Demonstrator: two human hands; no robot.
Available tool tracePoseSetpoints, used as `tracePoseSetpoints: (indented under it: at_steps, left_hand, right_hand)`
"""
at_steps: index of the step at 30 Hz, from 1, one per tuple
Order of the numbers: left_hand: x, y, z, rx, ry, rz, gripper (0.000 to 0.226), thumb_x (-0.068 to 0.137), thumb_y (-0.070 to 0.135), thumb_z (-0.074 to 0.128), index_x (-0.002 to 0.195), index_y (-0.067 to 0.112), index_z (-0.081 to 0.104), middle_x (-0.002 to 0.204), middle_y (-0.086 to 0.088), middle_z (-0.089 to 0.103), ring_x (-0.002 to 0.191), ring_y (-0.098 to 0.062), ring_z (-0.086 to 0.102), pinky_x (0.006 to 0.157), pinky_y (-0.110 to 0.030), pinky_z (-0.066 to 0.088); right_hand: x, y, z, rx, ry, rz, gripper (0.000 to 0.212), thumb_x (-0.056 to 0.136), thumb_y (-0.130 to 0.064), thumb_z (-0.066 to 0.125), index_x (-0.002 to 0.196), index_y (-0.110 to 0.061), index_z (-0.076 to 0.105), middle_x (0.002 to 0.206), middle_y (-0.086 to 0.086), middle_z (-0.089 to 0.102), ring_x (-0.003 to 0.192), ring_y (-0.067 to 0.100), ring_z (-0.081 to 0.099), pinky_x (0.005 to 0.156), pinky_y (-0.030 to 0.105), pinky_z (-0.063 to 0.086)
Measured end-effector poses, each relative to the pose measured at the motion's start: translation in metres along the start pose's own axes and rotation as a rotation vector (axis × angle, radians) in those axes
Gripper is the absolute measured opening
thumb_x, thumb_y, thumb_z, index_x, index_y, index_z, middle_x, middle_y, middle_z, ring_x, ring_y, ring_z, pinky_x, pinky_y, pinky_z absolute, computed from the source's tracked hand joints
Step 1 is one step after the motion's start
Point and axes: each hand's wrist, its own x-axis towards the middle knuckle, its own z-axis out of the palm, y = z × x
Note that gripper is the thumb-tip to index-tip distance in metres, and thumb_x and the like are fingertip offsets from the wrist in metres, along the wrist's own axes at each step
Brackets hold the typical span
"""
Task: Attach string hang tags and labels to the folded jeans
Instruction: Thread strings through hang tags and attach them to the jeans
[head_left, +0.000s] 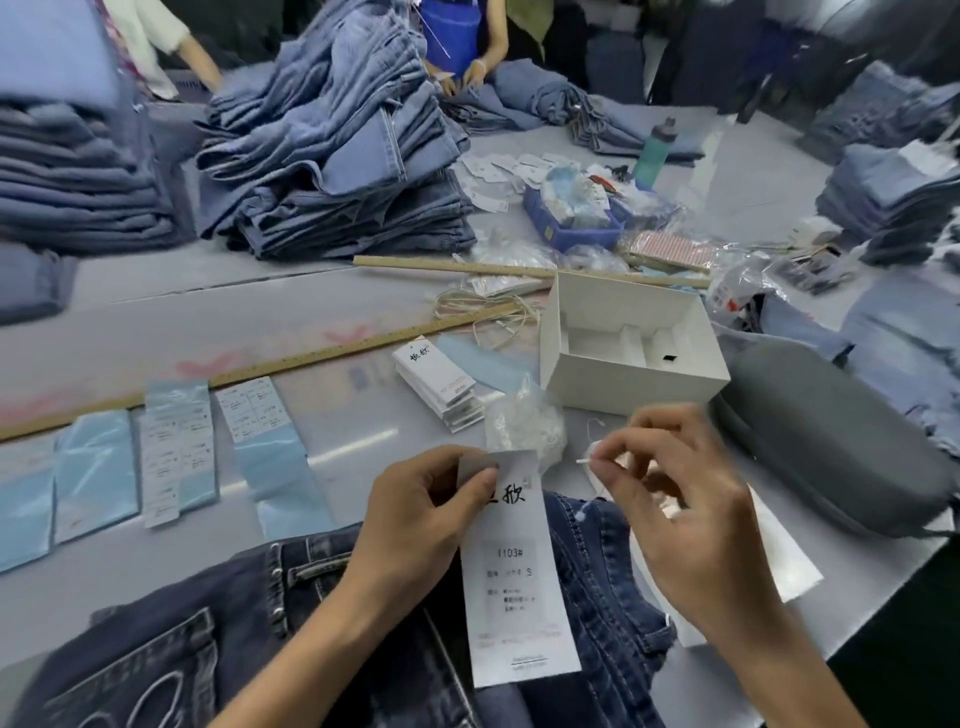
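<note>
Dark blue jeans (218, 639) lie on the table right in front of me. My left hand (421, 519) pinches the top of a long white hang tag (514, 582) printed with black characters and "1103#", holding it above the jeans. My right hand (680, 504) pinches the white tip of a thin string (584, 460) between thumb and forefinger, just right of the tag's top. A stack of white hang tags (441, 382) lies beyond my hands, with a clear bag of strings (524, 431) beside it.
An open white box (639, 384) and a grey case (831, 462) sit to the right. Light blue label sheets (176, 457) lie to the left beside wooden rulers (260, 366). Piles of folded jeans (343, 156) ring the table. A blue bin (571, 228) and other people are at the far side.
</note>
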Motion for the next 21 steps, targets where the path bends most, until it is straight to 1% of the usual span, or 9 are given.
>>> tracePoseSetpoints:
  at_steps: [2, 3, 7, 9, 10, 12, 16, 19, 21]
  left_hand:
    - [-0.014, 0.008, -0.004, -0.017, -0.004, 0.02, 0.011, 0.095, 0.018, 0.07, 0.092, 0.026, 0.076, 0.088, 0.002, 0.078, 0.082, -0.017, 0.076, 0.067, -0.034, 0.062]
    - [-0.022, 0.013, -0.006, -0.038, -0.003, 0.031, 0.011, 0.095, 0.019, 0.069, 0.092, 0.028, 0.074, 0.087, 0.002, 0.078, 0.08, -0.017, 0.076, 0.063, -0.034, 0.062]
    - [-0.056, 0.029, -0.012, -0.152, 0.074, 0.054, 0.003, 0.093, 0.026, 0.072, 0.091, 0.028, 0.071, 0.072, -0.001, 0.074, 0.059, -0.012, 0.07, 0.045, -0.024, 0.051]
    - [-0.068, 0.033, -0.015, -0.13, 0.138, 0.074, 0.005, 0.088, 0.032, 0.072, 0.093, 0.031, 0.072, 0.058, 0.002, 0.065, 0.047, -0.01, 0.054, 0.04, -0.029, 0.045]
    - [-0.072, 0.035, -0.015, -0.118, 0.153, 0.081, 0.008, 0.087, 0.034, 0.072, 0.095, 0.033, 0.073, 0.054, 0.001, 0.06, 0.045, -0.017, 0.049, 0.039, -0.038, 0.048]
    - [-0.077, 0.041, -0.017, -0.143, 0.148, 0.111, 0.01, 0.089, 0.03, 0.071, 0.097, 0.037, 0.073, 0.055, 0.002, 0.062, 0.047, -0.018, 0.056, 0.044, -0.044, 0.056]
    - [-0.082, 0.045, -0.022, -0.174, 0.148, 0.15, 0.017, 0.096, 0.016, 0.068, 0.101, 0.031, 0.073, 0.073, 0.006, 0.074, 0.057, -0.012, 0.07, 0.048, -0.026, 0.057]
    - [-0.083, 0.046, -0.024, -0.185, 0.144, 0.161, 0.014, 0.095, 0.024, 0.065, 0.105, 0.029, 0.074, 0.071, 0.006, 0.072, 0.06, -0.013, 0.071, 0.048, -0.029, 0.058]
    - [-0.084, 0.047, -0.024, -0.216, 0.122, 0.161, 0.016, 0.099, 0.035, 0.061, 0.108, 0.032, 0.074, 0.078, -0.001, 0.075, 0.065, -0.02, 0.073, 0.048, -0.033, 0.059]
  right_hand:
    - [0.0, -0.019, 0.004, -0.146, 0.026, -0.124, 0.007, 0.096, -0.018, 0.068, 0.095, -0.012, 0.071, 0.108, -0.003, 0.053, 0.1, 0.014, 0.057, 0.088, 0.018, 0.047]
    - [-0.002, -0.029, 0.007, -0.137, 0.037, -0.157, 0.009, 0.096, -0.02, 0.066, 0.096, -0.011, 0.069, 0.107, -0.003, 0.056, 0.102, 0.015, 0.057, 0.09, 0.02, 0.045]
    - [-0.015, -0.058, 0.029, 0.057, 0.025, -0.146, 0.011, 0.097, -0.023, 0.061, 0.098, -0.012, 0.065, 0.091, -0.01, 0.065, 0.088, 0.005, 0.065, 0.076, 0.015, 0.049]
    - [-0.022, -0.067, 0.042, 0.076, 0.0, -0.154, 0.012, 0.098, -0.022, 0.061, 0.097, -0.011, 0.065, 0.089, -0.009, 0.063, 0.084, 0.006, 0.064, 0.073, 0.016, 0.05]
    - [-0.025, -0.07, 0.048, 0.073, -0.006, -0.165, 0.012, 0.098, -0.021, 0.06, 0.097, -0.01, 0.065, 0.089, -0.007, 0.062, 0.083, 0.008, 0.063, 0.071, 0.02, 0.051]
    - [-0.026, -0.074, 0.055, 0.037, 0.003, -0.177, 0.013, 0.099, -0.021, 0.059, 0.096, -0.009, 0.064, 0.09, -0.004, 0.061, 0.082, 0.011, 0.061, 0.071, 0.026, 0.05]
    - [-0.023, -0.077, 0.055, -0.049, 0.025, -0.19, 0.01, 0.097, -0.017, 0.06, 0.097, -0.008, 0.063, 0.09, -0.003, 0.059, 0.078, 0.013, 0.058, 0.068, 0.023, 0.048]
    - [-0.021, -0.079, 0.05, -0.105, 0.008, -0.208, 0.007, 0.096, -0.015, 0.061, 0.097, -0.008, 0.063, 0.089, -0.003, 0.057, 0.078, 0.011, 0.055, 0.07, 0.019, 0.046]
    - [-0.022, -0.081, 0.047, -0.138, -0.02, -0.209, 0.006, 0.097, -0.015, 0.061, 0.097, -0.009, 0.062, 0.089, -0.005, 0.055, 0.079, 0.01, 0.053, 0.072, 0.019, 0.046]
